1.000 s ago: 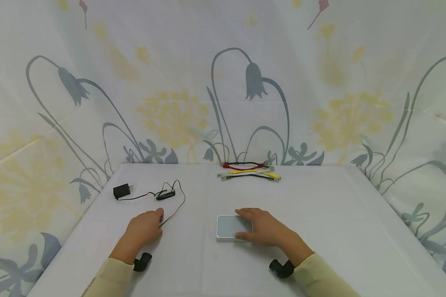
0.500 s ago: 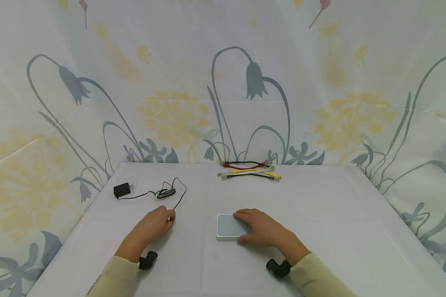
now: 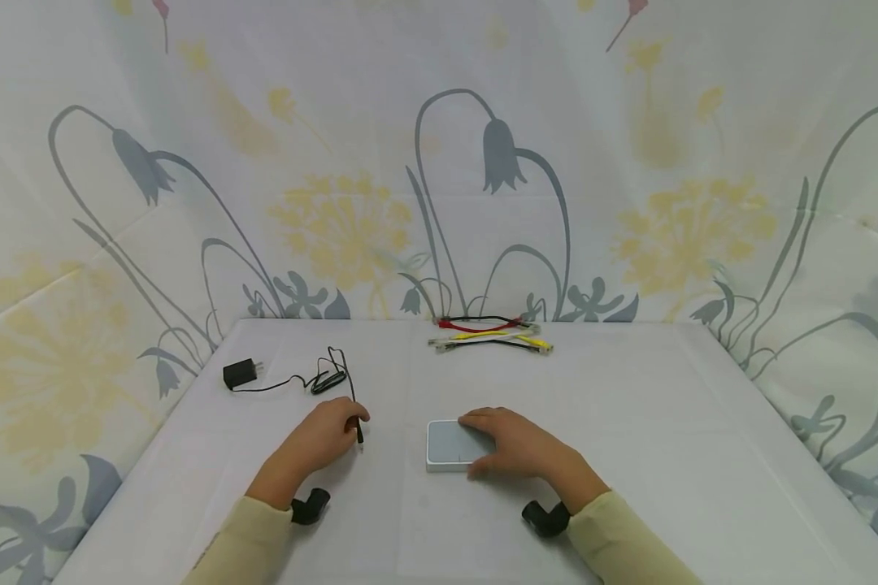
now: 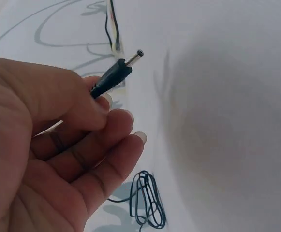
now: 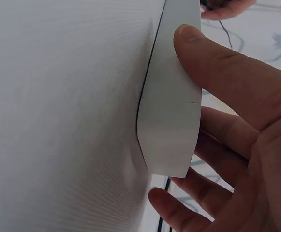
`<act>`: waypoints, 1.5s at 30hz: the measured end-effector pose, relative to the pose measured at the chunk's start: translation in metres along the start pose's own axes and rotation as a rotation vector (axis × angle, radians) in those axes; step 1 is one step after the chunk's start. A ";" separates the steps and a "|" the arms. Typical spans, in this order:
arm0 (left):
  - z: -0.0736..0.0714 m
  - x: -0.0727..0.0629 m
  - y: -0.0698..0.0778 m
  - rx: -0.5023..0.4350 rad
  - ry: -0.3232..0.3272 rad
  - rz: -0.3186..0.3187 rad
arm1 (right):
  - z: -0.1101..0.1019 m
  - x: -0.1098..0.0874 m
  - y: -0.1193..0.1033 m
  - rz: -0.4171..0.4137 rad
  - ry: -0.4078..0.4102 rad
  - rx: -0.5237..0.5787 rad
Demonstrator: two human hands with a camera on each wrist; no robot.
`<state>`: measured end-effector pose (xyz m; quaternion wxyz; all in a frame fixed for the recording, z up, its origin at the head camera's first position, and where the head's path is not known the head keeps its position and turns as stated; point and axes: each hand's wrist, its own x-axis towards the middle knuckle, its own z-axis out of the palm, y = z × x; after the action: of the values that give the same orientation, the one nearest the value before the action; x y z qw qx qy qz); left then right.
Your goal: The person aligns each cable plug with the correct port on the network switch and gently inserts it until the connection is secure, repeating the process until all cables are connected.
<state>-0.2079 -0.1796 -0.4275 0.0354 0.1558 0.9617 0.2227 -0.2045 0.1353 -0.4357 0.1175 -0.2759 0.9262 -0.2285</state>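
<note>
My left hand (image 3: 325, 435) pinches the black barrel plug (image 4: 112, 78) of a power adapter's cord between thumb and index finger. The plug's metal tip sticks out past the fingertips, and in the head view it points down toward the table. From there the thin cord runs back to a bundled coil (image 3: 328, 382) and the black power adapter (image 3: 240, 374) at the table's left. To the right, my right hand (image 3: 519, 445) grips a flat white box with a grey top (image 3: 446, 447), thumb on its near side and fingers at the far side. The box's right end is hidden under that hand.
Several short network cables (image 3: 492, 343), red, yellow, white and black, lie at the table's back edge. Behind them hangs a flower-patterned cloth (image 3: 439, 203). Black curved camera mounts (image 3: 310, 507) sit at both wrists, low over the white tabletop (image 3: 666, 422).
My left hand has moved right and slightly away from me, drawing the cord along; the plug now shows below the fingers. The right hand and the box stay nearly in place.
</note>
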 end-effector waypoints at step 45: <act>0.020 0.008 0.019 -0.215 -0.092 0.117 | -0.003 0.003 -0.003 0.053 -0.021 0.023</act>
<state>-0.2069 -0.1529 -0.4367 0.0830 0.2171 0.9189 0.3188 -0.2063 0.1327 -0.4322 0.1364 -0.2522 0.9293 -0.2328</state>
